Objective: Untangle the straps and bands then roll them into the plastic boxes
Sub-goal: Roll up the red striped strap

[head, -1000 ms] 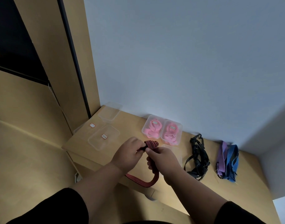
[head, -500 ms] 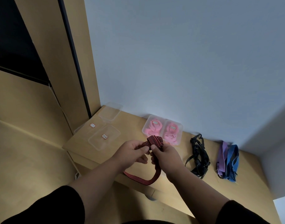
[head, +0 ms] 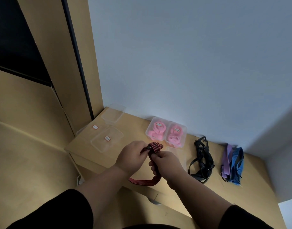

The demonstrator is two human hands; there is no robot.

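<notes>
A pale blue-grey wall stands behind a light wooden table (head: 251, 184), and a tall wooden panel with a dark strip rises on the left.

Two clear plastic boxes (head: 166, 133) sit side by side by the wall, touching each other. Each one holds rolled pink bands (head: 156, 133) and has a small white label on top. The writing on the labels is too small and blurry to read. On the left part of the table lie clear flat lids (head: 107, 139), two of them with little white stickers with red edges. The marks on those cannot be read either. One more clear box (head: 113, 113) sits in the far left corner.

To the right lie a heap of tangled black straps (head: 202, 160) and, further right, a purple strap (head: 226, 161) just beside a blue striped band (head: 237, 164).

The left hand (head: 132, 157) and the right hand (head: 166, 162) are close together above the table's front edge. Both pinch a red and black striped band (head: 154, 147). Its top is wound into a small roll between the fingertips. The rest hangs down in a loop under the hands, partly hidden behind the right hand. Another clear box (head: 177, 154) lies just behind the right hand and is hard to make out. Black sleeves are cut off at the bottom.
</notes>
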